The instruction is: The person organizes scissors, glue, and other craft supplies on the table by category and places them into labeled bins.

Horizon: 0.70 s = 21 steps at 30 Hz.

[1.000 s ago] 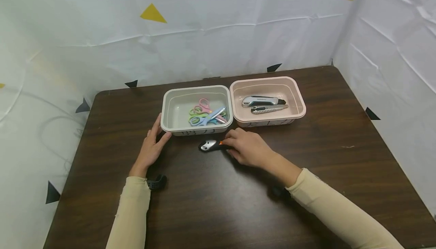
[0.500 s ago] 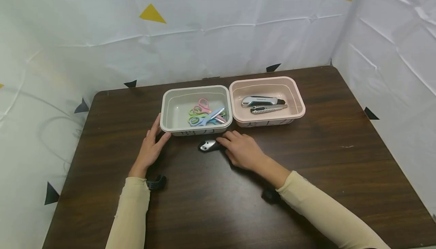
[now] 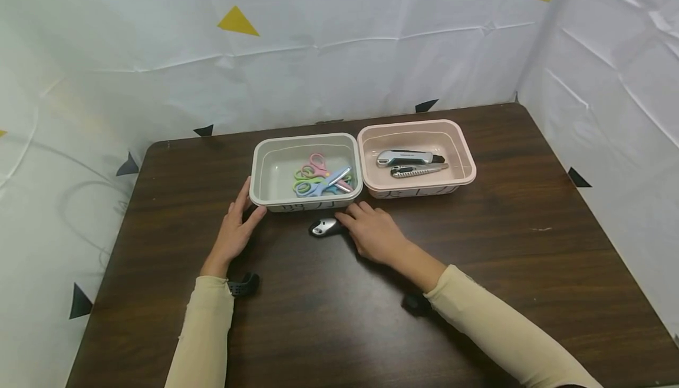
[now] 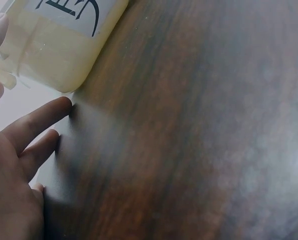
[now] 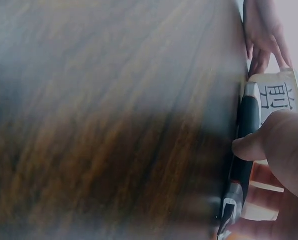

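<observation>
A black and silver utility knife (image 3: 325, 227) lies on the dark table in front of the grey-green box. My right hand (image 3: 375, 236) holds its right part, which the fingers cover in the head view. From the right wrist, the thumb presses the knife's black handle (image 5: 246, 122), with fingers behind it. My left hand (image 3: 233, 236) has its fingers spread at the left front corner of the grey-green box (image 3: 276, 201). Inside that box lie several pastel scissors (image 3: 320, 183). The pink box (image 3: 467, 167) beside it holds a silver utility knife (image 3: 405, 157) and a slimmer snap-off cutter (image 3: 419, 170).
Both boxes stand side by side towards the back of the brown wooden table (image 3: 329, 317). White sheeting (image 3: 329, 52) hangs behind and at both sides. Dark wrist devices sit at my left wrist (image 3: 244, 285) and my right wrist (image 3: 415, 304).
My right hand has shifted slightly left along the utility knife, covering more of it, and its forearm has swung left. The left hand and the boxes stay put.
</observation>
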Each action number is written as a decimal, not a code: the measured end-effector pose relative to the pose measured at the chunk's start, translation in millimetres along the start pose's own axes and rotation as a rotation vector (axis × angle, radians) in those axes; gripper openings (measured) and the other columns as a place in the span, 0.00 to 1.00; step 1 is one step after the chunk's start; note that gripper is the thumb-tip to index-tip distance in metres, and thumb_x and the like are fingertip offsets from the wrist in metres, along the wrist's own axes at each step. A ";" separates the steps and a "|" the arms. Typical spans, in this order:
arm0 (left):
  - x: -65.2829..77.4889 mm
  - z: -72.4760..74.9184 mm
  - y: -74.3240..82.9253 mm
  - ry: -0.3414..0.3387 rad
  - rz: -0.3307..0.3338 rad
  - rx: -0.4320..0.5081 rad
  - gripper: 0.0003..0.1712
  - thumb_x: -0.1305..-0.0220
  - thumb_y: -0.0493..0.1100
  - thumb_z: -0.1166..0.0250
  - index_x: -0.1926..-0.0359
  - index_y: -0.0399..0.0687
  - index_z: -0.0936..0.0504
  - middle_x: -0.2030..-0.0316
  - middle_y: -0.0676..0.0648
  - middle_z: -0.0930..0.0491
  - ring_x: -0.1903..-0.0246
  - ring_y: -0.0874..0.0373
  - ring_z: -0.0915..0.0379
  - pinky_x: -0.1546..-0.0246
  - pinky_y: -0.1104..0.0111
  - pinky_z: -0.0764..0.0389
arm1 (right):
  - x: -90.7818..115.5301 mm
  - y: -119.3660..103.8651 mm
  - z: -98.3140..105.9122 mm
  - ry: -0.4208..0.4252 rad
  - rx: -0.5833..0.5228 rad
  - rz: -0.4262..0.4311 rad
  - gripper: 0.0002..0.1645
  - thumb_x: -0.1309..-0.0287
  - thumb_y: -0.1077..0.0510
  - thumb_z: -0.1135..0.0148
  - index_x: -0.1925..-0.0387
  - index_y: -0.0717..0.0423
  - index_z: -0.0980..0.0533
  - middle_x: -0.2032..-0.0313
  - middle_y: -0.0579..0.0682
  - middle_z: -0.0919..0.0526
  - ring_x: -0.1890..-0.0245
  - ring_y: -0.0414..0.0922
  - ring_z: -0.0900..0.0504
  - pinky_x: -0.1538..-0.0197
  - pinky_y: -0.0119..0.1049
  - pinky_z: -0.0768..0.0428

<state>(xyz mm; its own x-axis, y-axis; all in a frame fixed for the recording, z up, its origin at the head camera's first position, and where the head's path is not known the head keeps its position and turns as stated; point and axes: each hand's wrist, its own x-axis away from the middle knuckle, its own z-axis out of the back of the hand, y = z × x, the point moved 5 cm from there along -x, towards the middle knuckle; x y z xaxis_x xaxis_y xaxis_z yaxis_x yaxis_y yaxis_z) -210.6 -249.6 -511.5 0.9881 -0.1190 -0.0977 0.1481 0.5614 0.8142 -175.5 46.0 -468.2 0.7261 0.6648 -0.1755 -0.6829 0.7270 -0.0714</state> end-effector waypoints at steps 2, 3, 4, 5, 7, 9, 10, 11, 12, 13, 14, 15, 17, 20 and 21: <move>0.0 -0.2 -0.5 -0.002 0.001 0.002 0.41 0.32 0.56 0.43 0.26 0.78 0.56 0.33 0.46 0.34 0.30 0.46 0.47 0.32 0.43 0.64 | 0.4 -0.5 -0.6 -0.015 0.002 -0.004 0.26 0.41 0.58 0.44 0.39 0.52 0.27 0.52 0.51 0.24 0.57 0.50 0.27 0.65 0.40 0.24; -0.1 -0.2 -0.8 -0.002 -0.002 0.005 0.41 0.32 0.56 0.42 0.26 0.77 0.55 0.33 0.46 0.35 0.30 0.45 0.48 0.32 0.43 0.64 | 0.7 -0.9 -0.7 -0.019 0.000 -0.004 0.26 0.41 0.58 0.44 0.39 0.52 0.27 0.53 0.51 0.24 0.57 0.50 0.27 0.65 0.40 0.24; -0.2 -0.2 -1.0 -0.002 0.000 0.006 0.41 0.32 0.56 0.42 0.26 0.77 0.56 0.33 0.47 0.35 0.30 0.45 0.48 0.32 0.43 0.65 | 1.0 -1.3 -1.0 -0.023 0.000 -0.004 0.26 0.41 0.58 0.43 0.40 0.51 0.27 0.53 0.51 0.24 0.57 0.50 0.27 0.65 0.40 0.24; -0.2 -0.3 -1.2 -0.002 0.000 0.007 0.41 0.32 0.56 0.42 0.26 0.77 0.56 0.33 0.47 0.35 0.30 0.45 0.48 0.32 0.43 0.65 | 1.5 -1.7 -1.2 -0.027 0.000 -0.003 0.26 0.42 0.58 0.43 0.40 0.51 0.27 0.53 0.50 0.24 0.57 0.50 0.27 0.65 0.40 0.24; -0.4 -0.3 -1.1 0.000 0.000 0.007 0.41 0.32 0.56 0.42 0.26 0.77 0.56 0.33 0.48 0.35 0.30 0.46 0.49 0.32 0.43 0.65 | 2.7 -2.6 -1.4 -0.036 0.000 -0.002 0.26 0.42 0.58 0.43 0.39 0.51 0.27 0.54 0.50 0.25 0.57 0.50 0.27 0.65 0.39 0.24; -0.4 -0.2 -0.9 0.001 -0.002 0.006 0.41 0.32 0.56 0.42 0.26 0.76 0.55 0.33 0.48 0.35 0.30 0.46 0.48 0.32 0.43 0.65 | 4.3 -3.6 -1.4 -0.037 0.001 0.006 0.26 0.42 0.58 0.43 0.40 0.51 0.26 0.54 0.50 0.25 0.57 0.50 0.27 0.65 0.40 0.24; -0.3 -0.2 -0.4 0.001 -0.002 0.004 0.41 0.32 0.56 0.42 0.26 0.76 0.55 0.33 0.48 0.34 0.30 0.46 0.48 0.32 0.43 0.64 | 5.2 -4.1 -1.4 -0.037 0.002 0.009 0.26 0.42 0.58 0.42 0.40 0.51 0.26 0.55 0.50 0.25 0.57 0.50 0.27 0.64 0.40 0.23; -0.3 -0.2 -0.2 0.002 -0.004 0.003 0.41 0.32 0.56 0.42 0.26 0.75 0.55 0.33 0.48 0.34 0.30 0.46 0.48 0.32 0.43 0.64 | 6.3 -4.6 -1.2 -0.036 0.000 0.011 0.26 0.42 0.58 0.42 0.40 0.50 0.26 0.55 0.50 0.25 0.57 0.50 0.27 0.64 0.40 0.23; -0.2 -0.1 0.0 0.001 -0.003 0.001 0.41 0.32 0.56 0.42 0.26 0.75 0.55 0.33 0.48 0.34 0.30 0.47 0.48 0.32 0.43 0.64 | 7.3 -5.3 -1.0 -0.034 -0.002 0.017 0.26 0.42 0.58 0.42 0.40 0.50 0.26 0.55 0.50 0.25 0.57 0.50 0.27 0.64 0.40 0.23; 0.0 -0.1 0.2 0.002 -0.004 -0.001 0.41 0.32 0.56 0.42 0.26 0.75 0.55 0.33 0.48 0.34 0.30 0.47 0.48 0.32 0.43 0.64 | 8.3 -5.9 -0.9 -0.034 -0.005 0.021 0.26 0.43 0.58 0.42 0.40 0.50 0.26 0.55 0.50 0.25 0.57 0.50 0.27 0.64 0.41 0.23; 0.0 -0.1 0.0 0.000 -0.004 0.000 0.41 0.32 0.56 0.42 0.26 0.75 0.55 0.33 0.47 0.34 0.30 0.46 0.48 0.32 0.43 0.64 | 9.4 -6.6 -0.8 -0.034 -0.008 0.026 0.26 0.43 0.58 0.41 0.40 0.50 0.26 0.55 0.51 0.25 0.57 0.50 0.27 0.63 0.41 0.23; 0.1 -0.1 0.2 -0.001 -0.004 0.000 0.41 0.32 0.56 0.42 0.26 0.76 0.55 0.33 0.47 0.34 0.30 0.46 0.48 0.32 0.43 0.64 | 10.5 -7.2 -0.8 -0.037 -0.009 0.029 0.27 0.43 0.58 0.41 0.40 0.50 0.26 0.56 0.51 0.25 0.56 0.50 0.27 0.63 0.41 0.23; 0.2 0.0 0.1 -0.003 -0.003 0.000 0.41 0.32 0.56 0.42 0.27 0.79 0.56 0.33 0.47 0.35 0.30 0.46 0.49 0.32 0.43 0.64 | 12.9 -8.3 -0.9 -0.040 -0.013 0.037 0.27 0.43 0.58 0.40 0.40 0.50 0.26 0.56 0.51 0.26 0.56 0.50 0.27 0.63 0.41 0.22; 0.1 0.0 0.5 -0.005 -0.004 0.002 0.41 0.32 0.56 0.42 0.27 0.82 0.57 0.33 0.48 0.35 0.30 0.46 0.49 0.32 0.43 0.64 | 16.3 -9.9 -1.2 -0.052 -0.013 0.043 0.27 0.43 0.58 0.39 0.40 0.49 0.26 0.57 0.50 0.26 0.56 0.49 0.26 0.64 0.40 0.22; 0.1 -0.1 0.8 -0.004 -0.005 0.002 0.41 0.32 0.56 0.43 0.27 0.82 0.57 0.33 0.48 0.35 0.30 0.46 0.49 0.32 0.43 0.64 | 17.5 -10.5 -1.1 -0.055 -0.013 0.045 0.27 0.43 0.58 0.39 0.40 0.49 0.26 0.57 0.50 0.26 0.56 0.49 0.26 0.65 0.39 0.22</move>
<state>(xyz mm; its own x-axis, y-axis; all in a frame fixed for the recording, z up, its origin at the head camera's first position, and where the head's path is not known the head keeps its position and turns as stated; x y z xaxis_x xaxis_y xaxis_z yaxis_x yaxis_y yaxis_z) -210.4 -249.0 -510.9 0.9872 -0.1249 -0.0991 0.1526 0.5596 0.8146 -155.8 49.8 -471.6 0.6980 0.7051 -0.1248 -0.7154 0.6945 -0.0772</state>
